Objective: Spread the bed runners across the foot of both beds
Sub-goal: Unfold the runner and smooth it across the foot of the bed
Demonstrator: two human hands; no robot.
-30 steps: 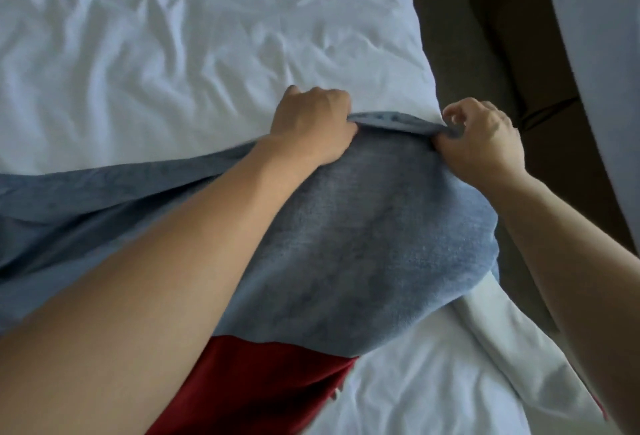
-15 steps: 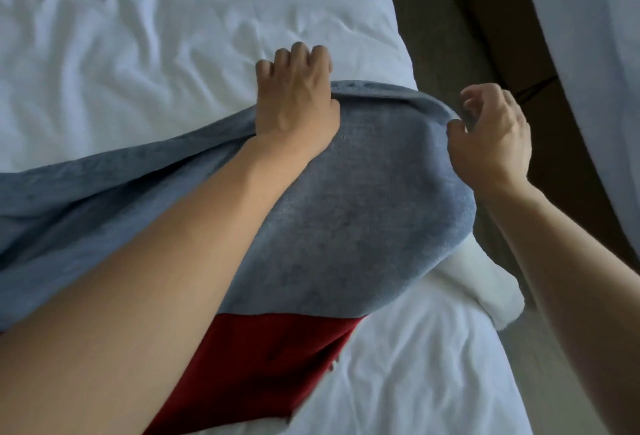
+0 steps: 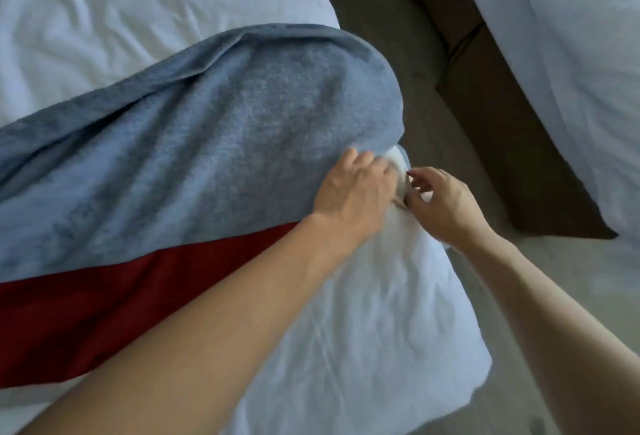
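A blue-grey bed runner (image 3: 221, 143) lies across the near bed's white duvet (image 3: 374, 323), its right end draped over the bed's side. Under its near edge shows a dark red runner (image 3: 104, 310). My left hand (image 3: 353, 192) sits at the blue runner's near right corner, fingers curled into the fabric where it meets the duvet. My right hand (image 3: 445, 204) is just to its right at the bed's edge, thumb and fingers pinching a white fold of the duvet. The fingertips are blurred.
A carpeted aisle (image 3: 460, 157) runs between the beds. The second bed (image 3: 568, 63), in white bedding on a dark brown base (image 3: 512, 143), stands at the upper right. More wrinkled white duvet lies beyond the blue runner.
Both hands left the blue runner's far edge and came down toward me to its near right corner. The runner's far edge now lies flat on the bed.
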